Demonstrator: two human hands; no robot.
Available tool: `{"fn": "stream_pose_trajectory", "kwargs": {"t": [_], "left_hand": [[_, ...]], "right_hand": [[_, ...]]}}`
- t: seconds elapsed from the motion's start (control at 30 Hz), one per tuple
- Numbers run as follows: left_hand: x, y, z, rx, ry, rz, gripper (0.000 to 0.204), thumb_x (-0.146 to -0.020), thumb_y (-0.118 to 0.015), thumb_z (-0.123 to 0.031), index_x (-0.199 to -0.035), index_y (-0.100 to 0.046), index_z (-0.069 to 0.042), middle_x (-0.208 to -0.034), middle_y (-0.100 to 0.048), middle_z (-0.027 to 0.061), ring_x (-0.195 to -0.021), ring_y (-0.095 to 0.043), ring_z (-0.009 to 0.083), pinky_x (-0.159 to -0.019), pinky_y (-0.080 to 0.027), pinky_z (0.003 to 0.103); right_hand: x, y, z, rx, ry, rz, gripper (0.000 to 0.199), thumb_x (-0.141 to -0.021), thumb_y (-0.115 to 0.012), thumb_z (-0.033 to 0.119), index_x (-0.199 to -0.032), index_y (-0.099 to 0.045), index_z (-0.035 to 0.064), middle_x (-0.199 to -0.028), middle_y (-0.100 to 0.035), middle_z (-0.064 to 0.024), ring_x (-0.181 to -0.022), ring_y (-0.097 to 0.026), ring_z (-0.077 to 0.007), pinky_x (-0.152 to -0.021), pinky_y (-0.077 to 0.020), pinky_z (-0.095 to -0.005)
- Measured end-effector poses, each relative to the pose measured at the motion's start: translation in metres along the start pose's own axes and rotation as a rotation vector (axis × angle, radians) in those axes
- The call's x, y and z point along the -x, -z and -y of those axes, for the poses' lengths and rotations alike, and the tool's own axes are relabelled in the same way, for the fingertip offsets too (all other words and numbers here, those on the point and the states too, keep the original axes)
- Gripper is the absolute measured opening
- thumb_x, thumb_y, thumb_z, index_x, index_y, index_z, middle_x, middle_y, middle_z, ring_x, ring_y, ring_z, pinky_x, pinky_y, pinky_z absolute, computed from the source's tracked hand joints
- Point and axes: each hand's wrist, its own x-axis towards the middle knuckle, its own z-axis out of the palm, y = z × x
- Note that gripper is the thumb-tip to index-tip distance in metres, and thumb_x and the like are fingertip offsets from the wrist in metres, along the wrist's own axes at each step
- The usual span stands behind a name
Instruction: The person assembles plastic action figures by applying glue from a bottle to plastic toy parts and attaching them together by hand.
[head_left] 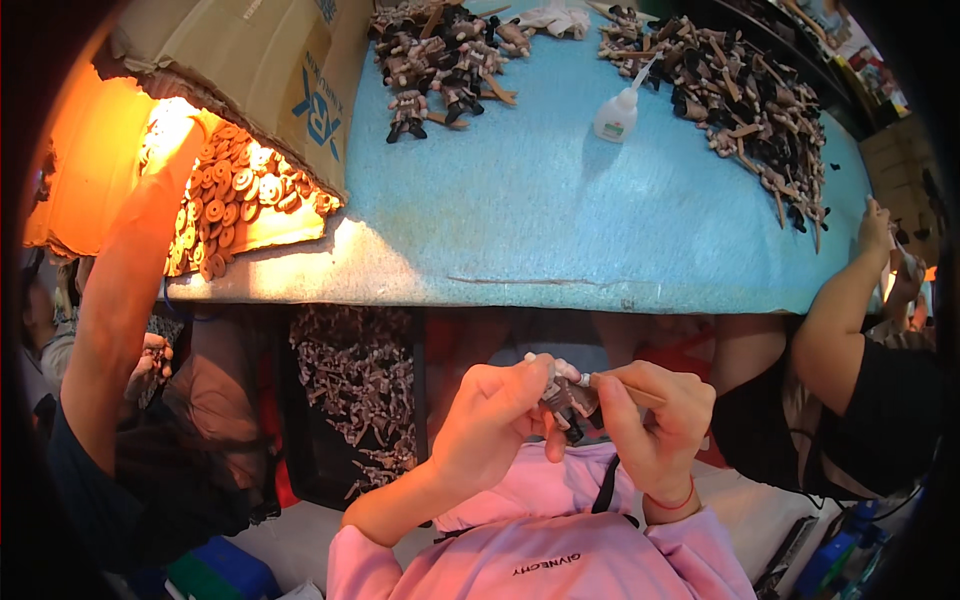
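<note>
My left hand (490,420) pinches a small figurine (566,402) in grey, brown and black, held over my lap just in front of the table edge. The fingers of my right hand (660,425) close around a thin brown stick-like piece (642,395). Its inner end meets the figurine's upper side; whether it is attached there I cannot tell. Below my left forearm's outer side stands a black crate (422,370) with many similar figurines (355,370).
On the blue tabletop (480,200) are two figurine piles (440,60) (750,110) and a white squeeze bottle (615,115). At left, a co-worker's arm (130,260) reaches into a cardboard box (270,60) of round brown discs (225,190). Another person's arm (840,310) is at right.
</note>
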Motion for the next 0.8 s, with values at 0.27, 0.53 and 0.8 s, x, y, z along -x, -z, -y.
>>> {"fn": "stream_pose_trajectory", "kwargs": {"t": [0.27, 0.53, 0.8], "left_hand": [[0.005, 0.005, 0.004, -1.035, -0.682, -0.04, 0.029, -0.081, -0.064, -0.018, -0.101, -0.062, 0.003, -0.082, -0.054, 0.009, -0.063, -0.059, 0.0134, -0.054, -0.048, 0.022], [0.006, -0.005, 0.003, -1.375, -0.954, -0.122, 0.046, -0.065, -0.075, -0.026, -0.099, -0.062, 0.002, -0.081, -0.059, 0.0087, -0.064, -0.061, 0.0174, -0.052, -0.05, 0.026], [0.015, -0.013, -0.002, -1.535, -1.064, -0.098, 0.05, -0.061, -0.077, -0.027, -0.098, -0.062, 0.003, -0.079, -0.059, 0.008, -0.059, -0.058, 0.0165, -0.047, -0.048, 0.025]], "right_hand": [[0.008, -0.001, -0.016, -0.894, -0.3, 0.102, 0.059, -0.08, -0.065, 0.012, -0.129, -0.033, 0.0009, -0.13, -0.035, -0.0151, -0.116, -0.044, -0.0241, -0.087, -0.0493, -0.0377], [0.005, -0.003, -0.011, -0.864, -0.312, 0.245, 0.058, -0.072, -0.068, 0.0, -0.124, -0.042, 0.0014, -0.125, -0.039, -0.0104, -0.113, -0.047, -0.0225, -0.089, -0.0481, -0.0351], [0.005, 0.002, -0.007, -0.89, -0.241, 0.276, 0.043, -0.069, -0.067, -0.008, -0.11, -0.056, -0.0028, -0.116, -0.042, -0.0135, -0.105, -0.05, -0.0207, -0.088, -0.0497, -0.0327]]}}
